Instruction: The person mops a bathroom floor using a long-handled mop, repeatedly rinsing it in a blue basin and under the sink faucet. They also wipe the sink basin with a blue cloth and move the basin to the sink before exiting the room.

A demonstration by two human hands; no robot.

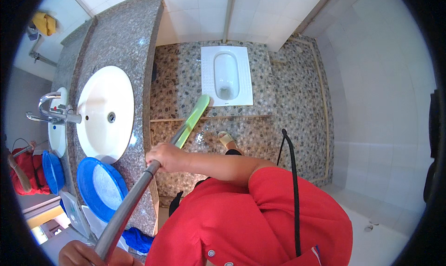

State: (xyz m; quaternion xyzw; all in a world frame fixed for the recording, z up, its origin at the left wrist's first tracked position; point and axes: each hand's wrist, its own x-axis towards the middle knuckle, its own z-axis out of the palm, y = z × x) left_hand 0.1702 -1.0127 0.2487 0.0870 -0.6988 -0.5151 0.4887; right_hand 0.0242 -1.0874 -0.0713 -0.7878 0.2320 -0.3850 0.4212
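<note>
A mop with a long grey metal pole and a flat green head point(198, 113) slants across in front of me. My right hand point(168, 157) is closed round the middle of the pole. Further up the pole, at the lower left, my left hand point(80, 255) is wrapped round it, partly cut off by the picture's edge. The tip of the green head is at the near left corner of a white squat toilet point(207, 75); whether they touch I cannot tell. Beneath is a pebble-patterned floor point(179, 133).
On the left a speckled stone counter point(121, 31) bears a white sink point(104, 91), a chrome tap point(69, 115), a blue basin point(84, 177) and a blue cloth point(138, 240). A low step edge point(260, 116) crosses the floor before the toilet. White tiled walls point(381, 103) stand at the right.
</note>
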